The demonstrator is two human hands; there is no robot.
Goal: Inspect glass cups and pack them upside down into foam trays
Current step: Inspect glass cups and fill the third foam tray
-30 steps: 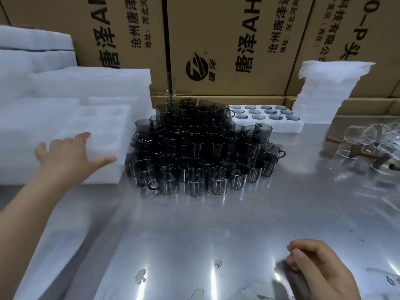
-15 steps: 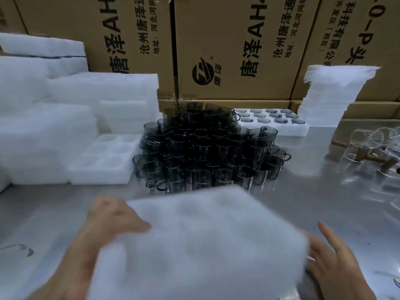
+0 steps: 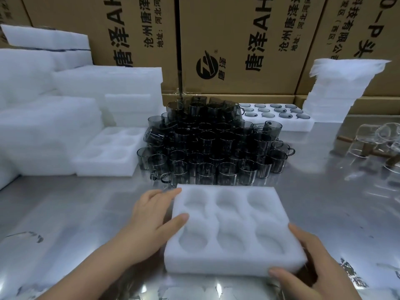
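A white foam tray [image 3: 238, 262] with six round pockets, all unfilled, lies flat on the steel table in front of me. My left hand [image 3: 151, 215] holds its left edge, thumb on the top face and fingers along the far corner. My right hand [image 3: 311, 265] grips the near right corner, thumb against the front side. Behind the tray stands a dense pile of dark smoked-glass cups [image 3: 212, 148] with handles, stacked in several layers.
Another unfilled foam tray [image 3: 108, 152] lies left of the cups, beside tall stacks of foam blocks [image 3: 43, 131]. A packed tray [image 3: 279, 118] of upside-down cups sits behind. Folded foam sheets [image 3: 337, 87] and clear glassware [image 3: 376, 141] stand right. Cardboard boxes [image 3: 238, 44] wall the back.
My left hand took a foam tray from the left stack and swung it over. Now it lies pocket side up in front of me, held by both hands.
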